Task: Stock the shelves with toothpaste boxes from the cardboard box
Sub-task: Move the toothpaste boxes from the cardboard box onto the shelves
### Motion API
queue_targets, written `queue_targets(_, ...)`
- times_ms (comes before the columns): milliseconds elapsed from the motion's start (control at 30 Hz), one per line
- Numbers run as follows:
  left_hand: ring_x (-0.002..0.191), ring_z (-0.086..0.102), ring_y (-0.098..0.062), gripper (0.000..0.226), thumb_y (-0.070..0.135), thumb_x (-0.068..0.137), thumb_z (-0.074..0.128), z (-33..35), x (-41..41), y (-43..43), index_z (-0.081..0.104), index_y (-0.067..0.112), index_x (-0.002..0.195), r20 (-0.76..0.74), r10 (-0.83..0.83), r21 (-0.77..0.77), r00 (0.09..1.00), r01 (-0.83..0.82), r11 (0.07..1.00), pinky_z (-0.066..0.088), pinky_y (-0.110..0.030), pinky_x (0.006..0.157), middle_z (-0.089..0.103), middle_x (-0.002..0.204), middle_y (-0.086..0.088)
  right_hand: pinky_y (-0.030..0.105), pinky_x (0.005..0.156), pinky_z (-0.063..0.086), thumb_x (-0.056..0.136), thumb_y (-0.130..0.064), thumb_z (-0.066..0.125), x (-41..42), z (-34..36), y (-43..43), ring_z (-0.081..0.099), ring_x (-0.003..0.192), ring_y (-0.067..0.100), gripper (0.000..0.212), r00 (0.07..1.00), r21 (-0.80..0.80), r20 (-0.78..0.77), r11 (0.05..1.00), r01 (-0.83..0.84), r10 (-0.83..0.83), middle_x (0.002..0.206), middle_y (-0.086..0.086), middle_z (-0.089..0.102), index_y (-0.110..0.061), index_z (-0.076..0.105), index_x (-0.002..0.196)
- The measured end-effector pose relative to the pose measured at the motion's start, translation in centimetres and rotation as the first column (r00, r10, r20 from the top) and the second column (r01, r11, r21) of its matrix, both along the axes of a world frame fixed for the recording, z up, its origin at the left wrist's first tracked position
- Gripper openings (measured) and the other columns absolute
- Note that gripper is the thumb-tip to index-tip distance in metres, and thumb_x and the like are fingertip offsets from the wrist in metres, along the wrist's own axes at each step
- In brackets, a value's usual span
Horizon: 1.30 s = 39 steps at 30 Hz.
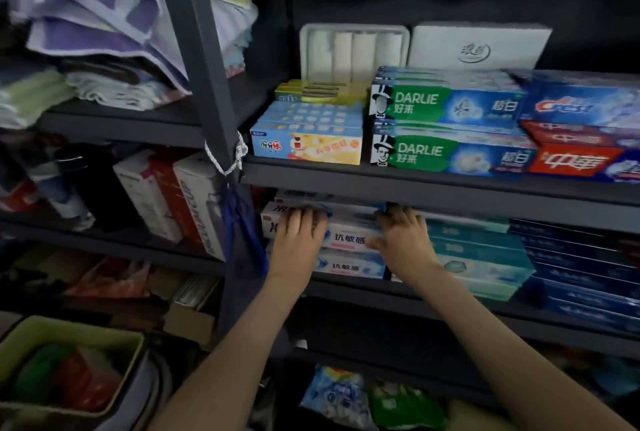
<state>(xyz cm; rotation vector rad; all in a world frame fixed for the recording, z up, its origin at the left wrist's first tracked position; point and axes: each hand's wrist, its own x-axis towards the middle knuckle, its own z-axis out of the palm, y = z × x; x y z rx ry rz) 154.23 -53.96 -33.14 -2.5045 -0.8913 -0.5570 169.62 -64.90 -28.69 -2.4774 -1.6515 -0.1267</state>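
Observation:
A white and blue toothpaste box lies on top of a stack of like boxes at the left end of the lower shelf. My left hand holds the box near its left end, fingers bent over its top edge. At the box's right end my right hand grips it, thumb spread along the front of the stack. Both sets of fingertips are in shadow under the upper shelf.
Teal boxes and dark blue boxes fill the lower shelf to the right. The upper shelf carries Darlie boxes, yellow and blue boxes and Crest boxes. A grey upright post stands to the left, with towels beyond.

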Motion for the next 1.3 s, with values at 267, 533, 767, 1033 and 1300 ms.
queue_targets(267, 0.083, 0.065, -0.029, 0.064, 0.006, 0.035, 0.087, -1.9, 1.8, 3.0, 0.069, 0.006, 0.097, -0.014, -0.022, -0.066, 1.000, 0.021, 0.998, 0.055, -0.037, 0.069, 0.069, 0.095, -0.012, 0.046, 0.113, 0.009, 0.096, -0.035, 0.046, 1.5, -2.7, 3.2, 0.018, 0.138, 0.026, 0.051, 0.987, -0.054, 0.136, 0.995, 0.088, -0.080, 0.147, 0.006, 0.030, -0.015, 0.034, 0.141)
queue_targets(533, 0.105, 0.062, -0.033, 0.069, -0.004, 0.051, 0.080, -0.8, 1.5, 3.6, 0.064, 0.010, 0.117, 0.030, 0.027, -0.191, 0.999, -0.021, 0.981, 0.051, -0.046, 0.090, 0.062, 0.117, -0.014, 0.052, 0.114, -0.009, 0.097, -0.039, 0.043, 1.9, -3.7, 4.0, 0.018, 0.143, 0.020, 0.065, 0.973, -0.035, 0.212, 0.995, 0.098, -0.089, 0.151, 0.005, 0.032, -0.010, 0.018, 0.150)
queue_targets(767, 0.138, 0.033, -0.033, 0.070, 0.014, 0.087, 0.060, 0.8, 2.8, -5.3, 0.027, 0.003, 0.148, -0.034, -0.086, -0.355, 0.996, 0.068, 0.933, 0.027, -0.043, 0.114, 0.031, 0.151, -0.019, 0.051, 0.102, 0.030, 0.066, -0.027, 0.081, -0.5, -4.0, -3.4, 0.058, 0.112, 0.030, 0.063, 0.975, 0.251, 0.172, 0.963, 0.098, -0.144, 0.121, 0.013, 0.062, -0.005, 0.061, 0.122)
queue_targets(1033, 0.108, 0.064, -0.028, 0.052, 0.031, 0.082, 0.039, -3.7, 10.1, -26.1, 0.062, 0.003, 0.119, -0.060, -0.649, -0.618, 0.758, 0.482, 0.621, 0.054, -0.037, 0.087, 0.063, 0.121, -0.016, 0.034, 0.081, 0.047, 0.076, -0.026, 0.061, -1.2, -7.2, -27.6, 0.058, 0.096, 0.025, 0.046, 0.865, 0.163, -0.066, 0.850, 0.501, -0.498, 0.113, 0.008, 0.063, -0.007, 0.061, 0.119)
queue_targets(1300, 0.116, 0.059, -0.028, 0.052, 0.028, 0.082, 0.069, -13.1, 10.6, -51.7, 0.058, 0.005, 0.127, -0.129, -0.939, -0.772, 0.319, 0.561, 0.297, 0.050, -0.038, 0.092, 0.059, 0.129, -0.015, 0.038, 0.075, 0.053, 0.080, -0.025, 0.061, -9.3, -17.3, -54.6, 0.063, 0.093, 0.029, 0.043, 0.313, -0.132, -0.232, 0.348, 0.928, -0.921, 0.108, 0.010, 0.066, -0.004, 0.063, 0.117)
